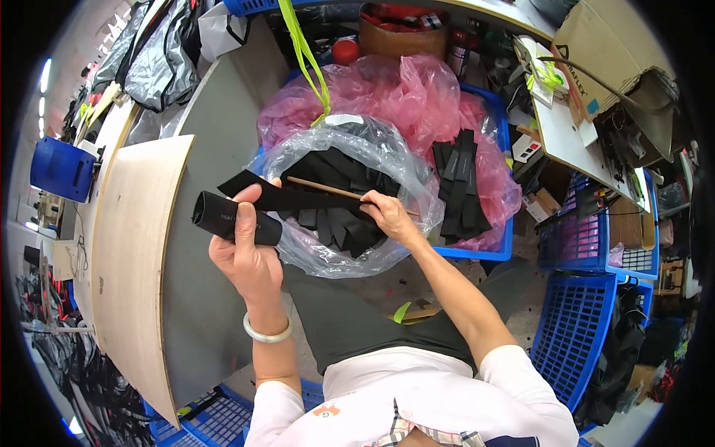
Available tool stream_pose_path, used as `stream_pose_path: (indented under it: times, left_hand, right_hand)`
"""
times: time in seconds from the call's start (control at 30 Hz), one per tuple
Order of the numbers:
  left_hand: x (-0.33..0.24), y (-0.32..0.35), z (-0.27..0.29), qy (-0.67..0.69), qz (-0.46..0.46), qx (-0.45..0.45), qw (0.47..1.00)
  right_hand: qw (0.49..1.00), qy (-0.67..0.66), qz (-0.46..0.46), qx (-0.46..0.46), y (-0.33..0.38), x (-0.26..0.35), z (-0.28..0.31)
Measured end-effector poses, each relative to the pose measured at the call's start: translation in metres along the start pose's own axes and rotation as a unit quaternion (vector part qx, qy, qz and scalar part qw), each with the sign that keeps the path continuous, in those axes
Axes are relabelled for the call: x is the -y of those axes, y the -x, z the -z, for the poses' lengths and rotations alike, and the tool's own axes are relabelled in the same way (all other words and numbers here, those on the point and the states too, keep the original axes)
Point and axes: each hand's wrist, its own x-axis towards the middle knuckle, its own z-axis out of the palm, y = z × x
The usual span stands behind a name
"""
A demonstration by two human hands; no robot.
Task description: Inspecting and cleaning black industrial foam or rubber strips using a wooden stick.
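My left hand point(246, 249) is closed around a black fabric sleeve point(232, 222) whose open end faces left. A flat black strip point(298, 198) runs from behind that hand's fingers across to my right hand point(391, 216). The right fingers are closed on a thin wooden stick point(320, 185), which shows on both sides of the hand, and the strip's end meets those fingertips. Both hands are above a clear plastic bag point(328, 264) with its mouth spread wide. Many black fabric pieces point(342, 231) lie inside it.
A blue crate point(477, 252) lined with pink plastic point(417, 89) holds the bag and more black strips point(456, 182). At the left stands a grey panel point(201, 298) beside a pale wooden board point(138, 261). Blue crates point(573, 335) stand at the right. Yellow-green straps point(302, 52) hang at the far side.
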Motion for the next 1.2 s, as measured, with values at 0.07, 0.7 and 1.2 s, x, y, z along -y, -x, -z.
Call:
stream_pose_path:
  times: [0.07, 0.7, 1.2]
  left_hand:
    - [-0.003, -0.006, -0.002, 0.072, 0.025, -0.048, 0.996]
    - [0.027, 0.077, -0.087, 0.209, 0.339, 0.058, 0.915]
    - [0.057, 0.090, -0.083, 0.354, 0.572, 0.012, 0.740]
  right_hand:
    - [0.998, -0.034, -0.036, -0.032, -0.001, -0.016, -0.005]
    - [0.982, -0.115, -0.148, -0.022, 0.027, 0.154, 0.141]
    - [0.956, 0.172, 0.112, -0.210, 0.071, 0.122, 0.124]
